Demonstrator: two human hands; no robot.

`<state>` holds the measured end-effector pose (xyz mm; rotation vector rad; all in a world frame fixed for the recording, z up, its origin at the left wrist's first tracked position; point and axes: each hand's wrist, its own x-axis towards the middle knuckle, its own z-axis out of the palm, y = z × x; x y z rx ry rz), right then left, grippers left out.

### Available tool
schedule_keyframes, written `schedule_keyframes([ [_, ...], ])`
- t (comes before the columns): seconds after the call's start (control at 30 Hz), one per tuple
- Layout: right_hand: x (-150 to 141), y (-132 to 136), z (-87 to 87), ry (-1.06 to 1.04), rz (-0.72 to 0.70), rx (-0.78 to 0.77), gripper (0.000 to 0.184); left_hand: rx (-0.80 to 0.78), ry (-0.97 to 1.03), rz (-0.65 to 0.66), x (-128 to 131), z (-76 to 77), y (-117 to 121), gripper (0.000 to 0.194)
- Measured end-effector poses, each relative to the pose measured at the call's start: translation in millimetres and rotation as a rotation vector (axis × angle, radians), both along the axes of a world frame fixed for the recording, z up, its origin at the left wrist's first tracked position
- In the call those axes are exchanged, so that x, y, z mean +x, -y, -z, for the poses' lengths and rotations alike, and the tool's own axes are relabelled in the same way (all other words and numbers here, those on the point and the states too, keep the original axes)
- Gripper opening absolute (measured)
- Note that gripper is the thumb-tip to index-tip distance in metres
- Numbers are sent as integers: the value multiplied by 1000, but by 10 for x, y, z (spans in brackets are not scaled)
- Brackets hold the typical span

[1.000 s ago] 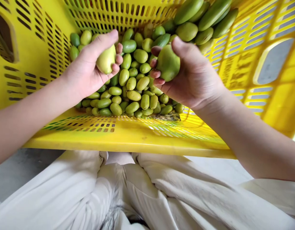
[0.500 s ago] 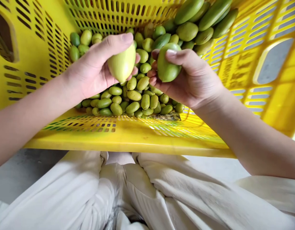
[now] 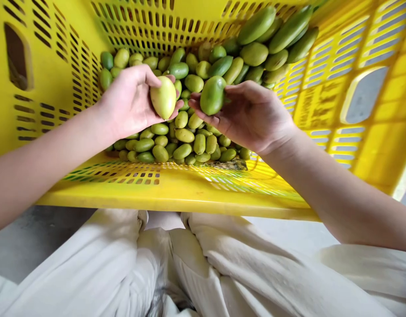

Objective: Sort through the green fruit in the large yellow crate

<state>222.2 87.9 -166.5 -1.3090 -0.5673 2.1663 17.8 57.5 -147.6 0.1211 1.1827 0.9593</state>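
Observation:
My left hand (image 3: 137,99) grips a pale yellow-green oval fruit (image 3: 163,97) with a blunt tip pointing down, thumb on top and fingers behind it. In my right hand (image 3: 249,110) is a darker green oval fruit (image 3: 212,96), held between thumb and fingers. The two fruits are apart, side by side above a pile of similar small green fruits (image 3: 183,135) in the crate. What kind of fruit they are, I cannot tell.
A yellow slotted plastic crate (image 3: 176,198) surrounds the pile. Longer green fruits (image 3: 290,31) are heaped at its far right corner. A dark, dried scrap (image 3: 232,164) lies by the near wall. My legs in pale trousers (image 3: 123,259) are close to the front rim.
Both hands have moved slightly lower and farther from the camera, still holding their fruits. The right thumb has slid from the fruit's front to its side. The view has shifted a little.

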Motion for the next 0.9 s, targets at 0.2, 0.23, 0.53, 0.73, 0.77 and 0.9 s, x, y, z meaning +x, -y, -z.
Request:
schedule_keyframes([
  [0.2, 37, 53, 20, -29, -27, 78, 13, 31, -12, 21, -25, 165, -11, 12],
  [0.23, 43, 61, 13, -20, -17, 82, 15, 47, -22, 3, -36, 169, -16, 10],
  [0.53, 59, -21, 36, 10, 12, 22, 14, 79, -80, -22, -118, 111, -41, 10],
  [0.73, 100, -78, -73, 32, -22, 95, 12, 193, -11, 80, -38, -9, 30, 23],
  [0.77, 101, -82, -96, 37, -18, 100, 14, 198, 8, 82, -19, -31, 38, 29],
  [0.9, 69, -73, -110, 7, 12, 110, 14, 151, 39, 98, 10, -29, 58, 26],
])
